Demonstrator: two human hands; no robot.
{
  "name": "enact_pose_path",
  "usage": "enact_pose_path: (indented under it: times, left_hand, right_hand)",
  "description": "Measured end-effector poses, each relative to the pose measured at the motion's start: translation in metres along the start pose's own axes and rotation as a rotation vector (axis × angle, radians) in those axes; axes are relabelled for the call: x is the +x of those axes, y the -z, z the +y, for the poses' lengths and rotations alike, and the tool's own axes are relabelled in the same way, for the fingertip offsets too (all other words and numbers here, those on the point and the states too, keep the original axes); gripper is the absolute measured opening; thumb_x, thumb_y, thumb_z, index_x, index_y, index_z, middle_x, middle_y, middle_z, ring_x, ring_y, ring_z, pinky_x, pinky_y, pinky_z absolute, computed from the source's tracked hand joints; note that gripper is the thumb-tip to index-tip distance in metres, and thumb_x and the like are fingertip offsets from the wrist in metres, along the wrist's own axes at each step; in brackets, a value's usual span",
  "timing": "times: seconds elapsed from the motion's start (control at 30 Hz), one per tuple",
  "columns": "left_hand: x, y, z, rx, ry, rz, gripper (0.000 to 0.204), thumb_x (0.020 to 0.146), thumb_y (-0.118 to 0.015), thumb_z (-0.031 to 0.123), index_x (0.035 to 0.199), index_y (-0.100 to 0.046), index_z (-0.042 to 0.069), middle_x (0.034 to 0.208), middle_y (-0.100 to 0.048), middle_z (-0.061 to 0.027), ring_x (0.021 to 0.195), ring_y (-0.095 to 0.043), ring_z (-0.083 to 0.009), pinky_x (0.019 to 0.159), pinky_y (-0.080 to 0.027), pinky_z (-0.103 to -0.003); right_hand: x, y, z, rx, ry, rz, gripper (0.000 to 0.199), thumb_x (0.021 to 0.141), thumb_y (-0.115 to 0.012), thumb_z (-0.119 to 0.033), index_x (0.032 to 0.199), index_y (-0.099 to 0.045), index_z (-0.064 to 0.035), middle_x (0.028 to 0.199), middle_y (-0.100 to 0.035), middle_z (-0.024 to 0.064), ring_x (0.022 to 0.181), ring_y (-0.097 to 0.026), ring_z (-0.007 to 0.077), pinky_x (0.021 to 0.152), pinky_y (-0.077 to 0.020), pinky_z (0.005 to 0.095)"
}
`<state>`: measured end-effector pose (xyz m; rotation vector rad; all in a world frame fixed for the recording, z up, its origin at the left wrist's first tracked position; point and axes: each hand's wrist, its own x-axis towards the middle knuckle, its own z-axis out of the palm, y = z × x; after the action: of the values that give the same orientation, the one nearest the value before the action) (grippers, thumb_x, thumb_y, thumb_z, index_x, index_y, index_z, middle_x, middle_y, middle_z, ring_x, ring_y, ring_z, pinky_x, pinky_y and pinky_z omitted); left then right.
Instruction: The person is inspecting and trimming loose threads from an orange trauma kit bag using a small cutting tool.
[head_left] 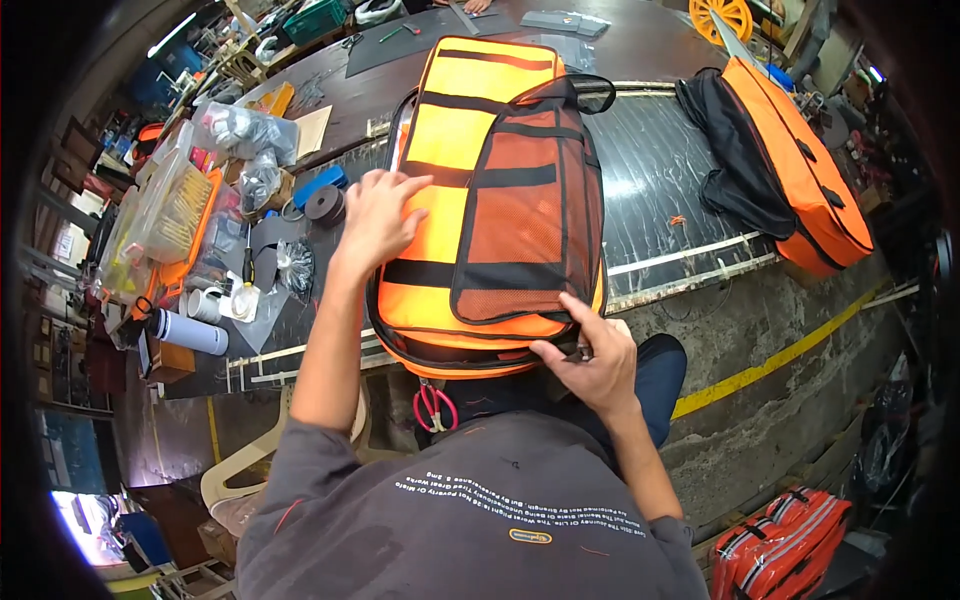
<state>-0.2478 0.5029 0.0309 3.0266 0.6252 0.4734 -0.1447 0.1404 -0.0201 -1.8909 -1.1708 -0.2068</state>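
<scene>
Orange rectangular fabric bag with black bands and dark mesh panel (445, 225) lies at the near edge of a shiny black table (645, 195), between the hands. Left hand (383, 222) spreads open over its left side; right hand (598, 362) meets its lower-right corner — grip unclear. Adjusting seems underway; next calls for steadying that edge.

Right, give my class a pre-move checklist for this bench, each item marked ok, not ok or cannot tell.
1. Orange bag fully on table: not ok; near end appears to overhang.
2. Right hand at mesh panel's near right corner: ok.
3. Left hand pressing the bag: cannot tell; fingers spread over it.
4. Second orange bag set apart: ok.
5. Table's left side uncluttered: not ok; black roll and other items there.
</scene>
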Motion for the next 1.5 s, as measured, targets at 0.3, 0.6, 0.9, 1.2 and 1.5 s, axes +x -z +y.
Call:
enact_pose_path:
  times: [0.3,0.6,0.9,1.2,1.5]
  left_hand:
    - [0.063,-0.066,0.008,-0.053,-0.105,0.013,0.014,0.09,-0.083,0.03,0.102,-0.088,0.026,0.103,-0.075,-0.0067,0.111,-0.066,-0.0308,0.102,-0.042,-0.053]
    - [0.029,-0.038,-0.086,-0.41,0.49,0.222,0.053,0.114,-0.044,0.047,0.098,-0.064,0.0,0.099,-0.07,-0.0318,0.103,-0.065,-0.0565,0.083,-0.05,-0.059]
    - [-0.011,-0.039,-0.064,-0.5,0.435,-0.409,0.067,0.106,-0.063,0.057,0.116,-0.077,-0.008,0.107,-0.081,-0.0216,0.101,-0.078,-0.0284,0.091,-0.057,-0.039]
    - [0.053,0.065,0.071,-1.64,-0.38,-0.318,0.052,0.112,-0.058,0.045,0.14,-0.061,0.001,0.153,-0.058,-0.0174,0.147,-0.055,-0.0284,0.123,-0.042,-0.044]
    - [0.117,0.035,0.102,-1.944,-0.431,-0.044,0.032,0.112,-0.06,0.024,0.135,-0.067,0.003,0.133,-0.075,-0.0163,0.125,-0.072,-0.0264,0.11,-0.059,-0.049]
  right_hand:
    - [-0.008,0.006,0.031,0.581,-0.446,0.381,0.013,0.112,-0.068,-0.015,0.105,-0.066,-0.0053,0.094,-0.061,-0.006,0.086,-0.054,0.0017,0.075,-0.0465,0.0217]
    - [-0.108,0.01,0.103,1.445,-1.254,0.694,0.028,0.114,-0.064,-0.037,0.093,-0.056,-0.0195,0.073,-0.039,-0.0079,0.059,-0.038,0.0077,0.073,-0.0553,0.037]
    - [-0.08,0.0,0.06,0.759,-0.659,0.605,0.009,0.113,-0.062,-0.013,0.104,-0.059,-0.01,0.08,-0.046,-0.007,0.066,-0.039,0.0014,0.072,-0.0463,0.0251]
    - [-0.037,0.044,-0.033,-0.006,0.352,0.292,0.06,0.087,-0.092,-0.051,0.095,-0.043,-0.0179,0.076,-0.042,-0.003,0.062,-0.04,0.0167,0.093,-0.0435,0.0514]
    - [-0.054,0.054,0.001,-0.214,-0.056,0.488,0.054,0.079,-0.094,-0.007,0.093,-0.042,-0.0126,0.081,-0.045,0.0054,0.074,-0.05,0.0232,0.108,-0.0474,0.0555]
